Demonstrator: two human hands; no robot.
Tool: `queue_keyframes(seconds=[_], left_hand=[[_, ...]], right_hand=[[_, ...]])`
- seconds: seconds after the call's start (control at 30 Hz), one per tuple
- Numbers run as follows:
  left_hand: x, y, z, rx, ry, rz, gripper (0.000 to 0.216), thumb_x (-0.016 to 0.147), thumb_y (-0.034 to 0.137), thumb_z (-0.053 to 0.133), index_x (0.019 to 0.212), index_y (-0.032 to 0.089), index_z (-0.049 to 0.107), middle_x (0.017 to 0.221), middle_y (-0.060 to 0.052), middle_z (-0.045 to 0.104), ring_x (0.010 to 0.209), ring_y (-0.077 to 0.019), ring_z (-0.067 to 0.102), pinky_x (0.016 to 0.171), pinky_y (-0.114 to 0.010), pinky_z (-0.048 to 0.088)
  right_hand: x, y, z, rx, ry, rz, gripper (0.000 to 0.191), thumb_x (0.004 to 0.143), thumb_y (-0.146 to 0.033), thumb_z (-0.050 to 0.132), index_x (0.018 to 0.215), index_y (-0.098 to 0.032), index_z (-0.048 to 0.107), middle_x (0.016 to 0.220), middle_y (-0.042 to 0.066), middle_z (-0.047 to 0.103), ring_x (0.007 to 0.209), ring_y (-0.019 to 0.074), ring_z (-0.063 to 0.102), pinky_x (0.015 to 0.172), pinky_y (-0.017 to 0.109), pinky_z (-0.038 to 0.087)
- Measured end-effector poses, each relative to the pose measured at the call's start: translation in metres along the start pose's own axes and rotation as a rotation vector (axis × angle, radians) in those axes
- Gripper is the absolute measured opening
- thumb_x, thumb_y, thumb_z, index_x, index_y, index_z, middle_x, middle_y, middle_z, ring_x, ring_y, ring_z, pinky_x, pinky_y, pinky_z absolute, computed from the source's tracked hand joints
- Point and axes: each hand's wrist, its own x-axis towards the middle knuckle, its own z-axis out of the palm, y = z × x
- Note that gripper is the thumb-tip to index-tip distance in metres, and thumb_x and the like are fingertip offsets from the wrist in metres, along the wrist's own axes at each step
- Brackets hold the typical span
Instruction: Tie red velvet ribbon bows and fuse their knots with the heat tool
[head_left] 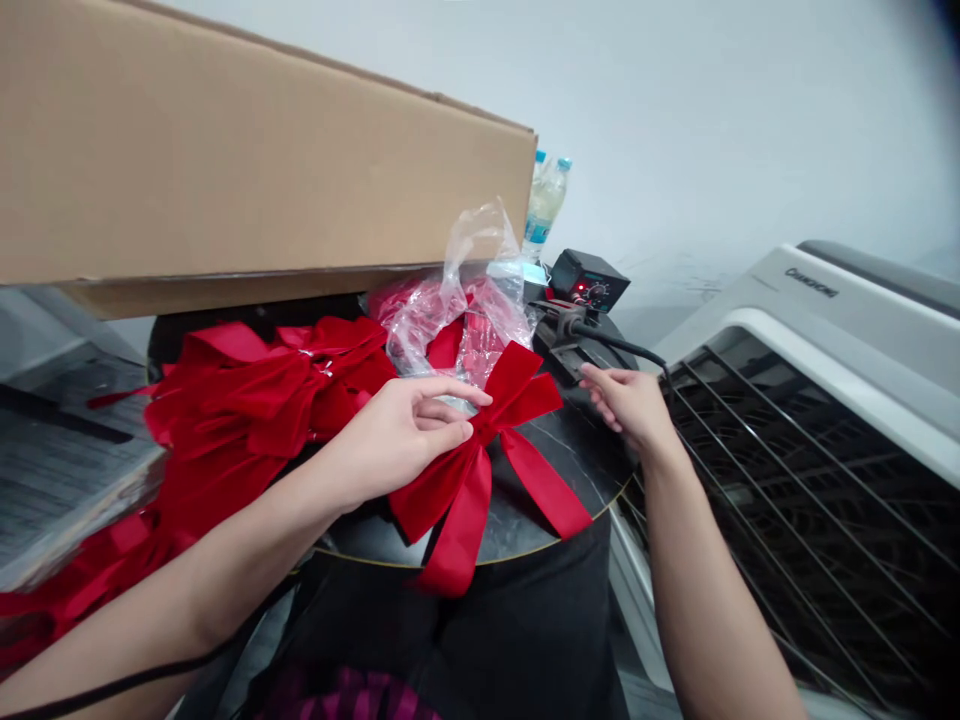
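Note:
A red ribbon bow (484, 440) with velvety loops and satin tails lies at the front of the round black table (525, 535), one tail hanging over the edge. My left hand (409, 435) is at the bow's left side, fingertips touching or just above it, thumb and index finger apart. My right hand (626, 405) is at the table's right side with thumb and index finger pinched; what is between them is too small to make out. Just beyond its fingertips sits a black corded tool (566, 325) on a dark base.
Red bows (247, 400) are heaped on the left. Behind the bow lies a clear plastic bag (487, 310) with red pieces. A black control box (589, 280) with a lit red light, bottles (546, 205) and a large cardboard box (285, 150) stand behind. A white slatted appliance (765, 330) flanks the right.

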Motion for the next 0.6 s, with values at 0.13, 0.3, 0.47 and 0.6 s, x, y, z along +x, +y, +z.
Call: queue_keyframes(seconds=[0.13, 0.3, 0.47, 0.6], left_hand=[[-0.023, 0.009, -0.010, -0.133, -0.009, -0.022, 0.028, 0.086, 0.022, 0.076, 0.109, 0.024, 0.061, 0.084, 0.000, 0.076, 0.084, -0.0162, 0.076, 0.076, -0.024, 0.054], [-0.065, 0.020, -0.034, -0.211, -0.003, -0.058, 0.033, 0.088, 0.028, 0.079, 0.115, 0.025, 0.060, 0.087, -0.001, 0.078, 0.080, -0.0132, 0.074, 0.071, -0.018, 0.052], [-0.114, 0.025, -0.071, -0.253, 0.169, -0.060, 0.044, 0.089, 0.031, 0.079, 0.128, 0.029, 0.058, 0.091, -0.002, 0.080, 0.082, -0.0141, 0.076, 0.071, -0.018, 0.055], [-0.160, 0.020, -0.108, -0.350, 0.388, -0.100, 0.065, 0.083, 0.033, 0.085, 0.139, 0.036, 0.053, 0.098, -0.001, 0.082, 0.079, -0.0178, 0.078, 0.068, -0.022, 0.060]], right_hand=[[-0.041, -0.007, 0.008, -0.001, -0.069, 0.033, 0.051, 0.079, -0.066, 0.076, 0.072, -0.015, 0.068, 0.049, -0.003, 0.052, 0.032, 0.0057, 0.036, 0.027, 0.019, 0.022], [-0.061, -0.004, 0.017, 0.003, -0.079, 0.009, 0.051, 0.077, -0.066, 0.078, 0.072, -0.015, 0.070, 0.048, -0.002, 0.052, 0.033, 0.0070, 0.039, 0.028, 0.018, 0.027], [-0.059, -0.002, 0.019, 0.041, -0.035, -0.020, 0.052, 0.074, -0.066, 0.080, 0.075, -0.015, 0.072, 0.051, -0.002, 0.054, 0.032, 0.0075, 0.038, 0.026, 0.019, 0.025], [-0.062, -0.004, 0.021, 0.039, -0.015, -0.076, 0.050, 0.072, -0.066, 0.081, 0.070, -0.016, 0.073, 0.049, 0.000, 0.054, 0.029, 0.0095, 0.039, 0.023, 0.021, 0.026]])
